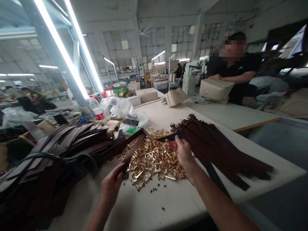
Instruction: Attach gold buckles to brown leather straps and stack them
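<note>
My left hand (113, 184) is closed round the near end of a long dark brown leather strap (134, 149) that runs up and away over a heap of gold metal buckles (154, 158). My right hand (181, 150) pinches the strap's other part, a dark curved length (169, 137), above the buckles. A fanned pile of brown straps with ring ends (216, 147) lies just right of my right hand. A big stack of brown straps (60, 147) lies to the left.
White worktable (168, 199) with small dark rivets scattered near the front. Plastic bags (125, 112), a bottle (96, 109) and beige bag parts (174, 96) stand further back. A person in black (237, 69) holds a beige bag (215, 89) at the right table.
</note>
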`<act>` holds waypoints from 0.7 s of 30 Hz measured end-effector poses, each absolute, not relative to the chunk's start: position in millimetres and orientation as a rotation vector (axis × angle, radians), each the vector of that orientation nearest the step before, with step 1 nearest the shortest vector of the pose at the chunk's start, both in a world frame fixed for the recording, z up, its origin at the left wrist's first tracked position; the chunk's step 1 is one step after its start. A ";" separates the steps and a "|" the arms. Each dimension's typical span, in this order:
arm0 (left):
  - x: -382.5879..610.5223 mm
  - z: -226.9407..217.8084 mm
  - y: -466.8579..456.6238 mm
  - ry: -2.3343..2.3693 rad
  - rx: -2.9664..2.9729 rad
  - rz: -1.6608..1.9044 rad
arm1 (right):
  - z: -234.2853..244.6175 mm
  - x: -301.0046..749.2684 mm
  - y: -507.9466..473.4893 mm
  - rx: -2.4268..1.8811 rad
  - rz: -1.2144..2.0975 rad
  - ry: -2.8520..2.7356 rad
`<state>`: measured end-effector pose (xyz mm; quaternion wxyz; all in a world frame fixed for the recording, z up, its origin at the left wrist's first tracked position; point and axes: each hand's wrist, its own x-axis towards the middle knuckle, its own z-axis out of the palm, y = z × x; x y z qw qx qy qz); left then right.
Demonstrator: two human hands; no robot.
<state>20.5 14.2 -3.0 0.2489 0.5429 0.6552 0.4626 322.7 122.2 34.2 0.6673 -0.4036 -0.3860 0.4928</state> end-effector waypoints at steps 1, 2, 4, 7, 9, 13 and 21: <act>2.0 -2.1 15.0 1.899 1.503 1.247 | 38.9 332.4 127.4 -0.887 1.098 -0.829; -15.1 -0.8 15.0 2.010 1.506 1.239 | 43.1 340.3 130.1 -0.860 1.091 -0.797; -40.1 3.2 12.8 2.212 1.500 1.227 | 48.6 348.9 126.9 -0.788 1.104 -0.773; -40.1 11.0 4.8 2.299 1.581 1.372 | 47.9 343.5 103.1 -0.675 1.114 -0.912; -11.4 14.4 -1.8 2.135 1.579 1.486 | 43.9 332.2 79.5 -0.640 1.061 -1.141; 82.2 13.9 -6.5 1.320 0.981 1.268 | 34.8 311.8 30.7 -0.599 0.932 -1.656; 153.2 37.0 54.7 0.804 0.184 1.306 | 1.8 340.0 -43.7 -0.654 0.935 -1.950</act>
